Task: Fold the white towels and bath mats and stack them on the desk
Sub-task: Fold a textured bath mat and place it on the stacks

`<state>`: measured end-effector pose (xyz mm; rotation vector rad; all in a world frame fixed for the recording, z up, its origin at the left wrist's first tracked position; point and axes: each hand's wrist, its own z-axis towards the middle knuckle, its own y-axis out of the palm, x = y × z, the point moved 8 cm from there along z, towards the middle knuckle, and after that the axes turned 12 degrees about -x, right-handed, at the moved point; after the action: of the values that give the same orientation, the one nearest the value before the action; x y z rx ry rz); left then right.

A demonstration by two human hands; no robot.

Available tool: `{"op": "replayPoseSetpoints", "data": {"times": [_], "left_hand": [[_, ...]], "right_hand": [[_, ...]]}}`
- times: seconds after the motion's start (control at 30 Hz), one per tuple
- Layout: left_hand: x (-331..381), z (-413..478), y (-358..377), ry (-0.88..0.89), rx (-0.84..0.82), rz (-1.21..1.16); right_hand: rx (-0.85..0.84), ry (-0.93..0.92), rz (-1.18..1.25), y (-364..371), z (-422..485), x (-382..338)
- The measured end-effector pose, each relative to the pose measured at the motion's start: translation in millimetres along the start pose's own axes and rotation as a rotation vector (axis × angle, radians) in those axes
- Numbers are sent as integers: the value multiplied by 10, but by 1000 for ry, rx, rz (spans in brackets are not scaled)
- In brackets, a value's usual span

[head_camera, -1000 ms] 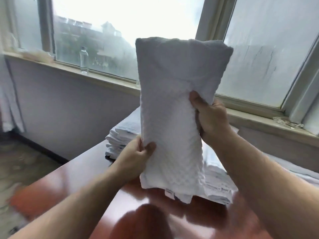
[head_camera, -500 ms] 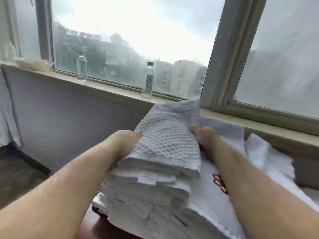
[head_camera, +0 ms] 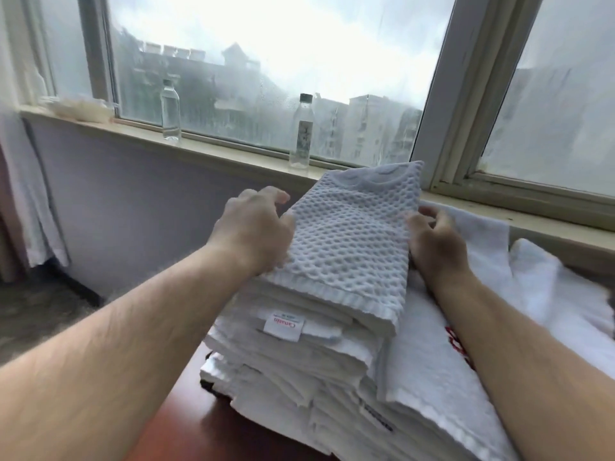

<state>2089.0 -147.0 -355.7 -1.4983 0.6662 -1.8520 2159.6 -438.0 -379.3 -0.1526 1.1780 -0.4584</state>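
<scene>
1. Folded waffle-weave mat (head_camera: 349, 241) lies flat on top of the towel stack (head_camera: 293, 354), its far end tipped slightly up.
2. Stack sits on the red-brown surface (head_camera: 196, 427), under the window sill (head_camera: 233, 154).
3. Left hand (head_camera: 253, 231) is against the mat's left edge, fingers curled; can't tell if it is pinching.
4. Right hand (head_camera: 436, 241) is at the mat's right edge, fingers curled; grip is also unclear.
5. Loose white towel (head_camera: 426, 361) with red stitching lies just right of the stack, under the right forearm.
6. Two clear bottles (head_camera: 170, 111) (head_camera: 302, 131) stand upright on the sill.
</scene>
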Motion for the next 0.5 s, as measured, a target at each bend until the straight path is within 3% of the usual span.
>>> {"op": "replayPoseSetpoints", "data": {"times": [0.07,0.2,0.5], "left_hand": [[271,-64,44,133,-3,44],[402,-153,562,138,-301,257],[249,-206,695,133,-139,285]], "right_hand": [[88,-60,3,-108,-52,-40],[-18,-83,-132,-32,-29,-42],[-107,-81,-297,103,6,-4]]}}
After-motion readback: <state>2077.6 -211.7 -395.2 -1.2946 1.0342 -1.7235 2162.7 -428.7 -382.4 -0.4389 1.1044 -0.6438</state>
